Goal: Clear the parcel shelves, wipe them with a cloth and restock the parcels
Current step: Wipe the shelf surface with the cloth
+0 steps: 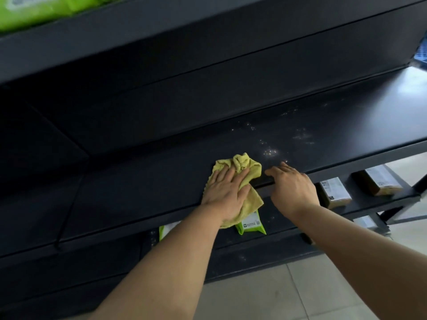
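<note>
The left hand (225, 188) lies flat, palm down, fingers straight and close together, and presses a yellow-green cloth (242, 163) onto the middle shelf (138, 192), a dark board of the rack. The cloth is bunched into a crumpled ridge ahead of the fingertips, and its near corner hangs over the shelf's front lip below the wrist. Just beside it, apart from the cloth, the right hand (293, 188) rests on the same front lip with its fingers loosely extended onto the board, holding nothing; its thumb cannot be seen. The middle shelf bears no parcels, only the cloth, the two hands and a scatter of pale dust specks (269, 152) beyond and to the right of the cloth. The lower shelf (360, 205) holds stock: a green parcel (250, 226) with a white label sits right under the hanging cloth corner, the edge of a second green parcel (165, 230) shows to its left behind the left forearm, and two brown boxes with white labels, the nearer box (335, 192) and the farther box (379, 181), stand side by side to the right, near each other but not touching. The upper shelf (161, 31) carries bright green packets (34, 10) at its far left, blurred. A blue crate (421, 51) shows at the right edge past the rack's end. Pale floor tiles (300, 296) lie beneath.
</note>
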